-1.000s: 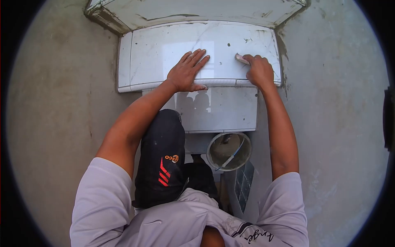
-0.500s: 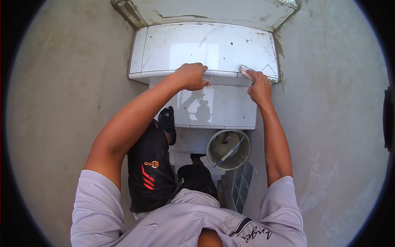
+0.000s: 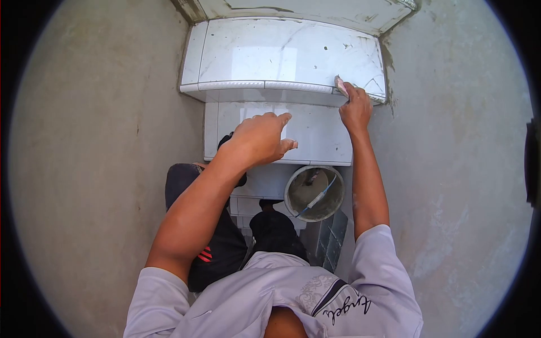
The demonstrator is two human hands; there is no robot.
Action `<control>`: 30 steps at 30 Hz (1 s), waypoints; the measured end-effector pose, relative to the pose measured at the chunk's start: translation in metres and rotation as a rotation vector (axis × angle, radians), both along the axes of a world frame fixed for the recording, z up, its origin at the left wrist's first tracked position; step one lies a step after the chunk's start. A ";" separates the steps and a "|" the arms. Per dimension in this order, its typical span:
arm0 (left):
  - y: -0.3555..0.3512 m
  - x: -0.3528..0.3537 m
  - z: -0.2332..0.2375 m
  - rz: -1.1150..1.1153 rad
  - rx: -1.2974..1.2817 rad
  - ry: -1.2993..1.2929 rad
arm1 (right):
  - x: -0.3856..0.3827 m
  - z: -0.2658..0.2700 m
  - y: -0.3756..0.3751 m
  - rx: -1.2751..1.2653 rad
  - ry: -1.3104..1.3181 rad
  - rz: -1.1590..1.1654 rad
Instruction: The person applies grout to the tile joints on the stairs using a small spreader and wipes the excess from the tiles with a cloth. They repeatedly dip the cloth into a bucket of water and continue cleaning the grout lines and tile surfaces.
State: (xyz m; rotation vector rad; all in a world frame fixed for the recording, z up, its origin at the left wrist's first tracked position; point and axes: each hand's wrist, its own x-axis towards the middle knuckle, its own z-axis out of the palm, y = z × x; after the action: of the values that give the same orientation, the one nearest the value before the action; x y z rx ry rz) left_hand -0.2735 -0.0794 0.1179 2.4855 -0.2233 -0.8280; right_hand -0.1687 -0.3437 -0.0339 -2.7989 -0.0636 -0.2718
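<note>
My left hand (image 3: 262,138) hangs over the lower white tiled step (image 3: 321,135), its thumb and fingers apart and nothing between them. At the right end of the upper step's front edge, my right hand (image 3: 356,110) grips a small whitish-pink piece (image 3: 341,86), too small to identify. The upper step (image 3: 253,53) has glossy white marbled tile with grey smears and a ribbed edge strip (image 3: 298,87).
A round bucket (image 3: 290,197) with grey paste and a blue-and-white handle stands below the steps on the right. Dark patterned tile pieces (image 3: 329,242) lean beneath it. Grey plastered walls (image 3: 101,141) flank the stairs.
My left hand has left the upper step's edge and moved down over the lower step, fingers spreading. My right hand stays near the right end of the edge. The view has shifted slightly.
</note>
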 end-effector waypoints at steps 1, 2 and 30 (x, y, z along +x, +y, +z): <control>-0.006 -0.003 -0.003 -0.024 -0.017 -0.079 | -0.001 -0.001 0.012 -0.064 0.021 0.020; -0.012 -0.006 -0.005 -0.051 -0.035 -0.159 | -0.004 0.000 0.020 -0.127 0.042 0.038; -0.040 -0.006 -0.021 -0.225 -0.022 -0.026 | -0.022 -0.085 -0.064 1.125 -0.277 -0.565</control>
State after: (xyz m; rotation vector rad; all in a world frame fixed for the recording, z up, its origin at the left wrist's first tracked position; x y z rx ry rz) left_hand -0.2792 -0.1198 0.0974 2.4820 -0.5268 -0.8774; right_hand -0.1909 -0.4082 -0.1194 -1.5937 0.6204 -0.5927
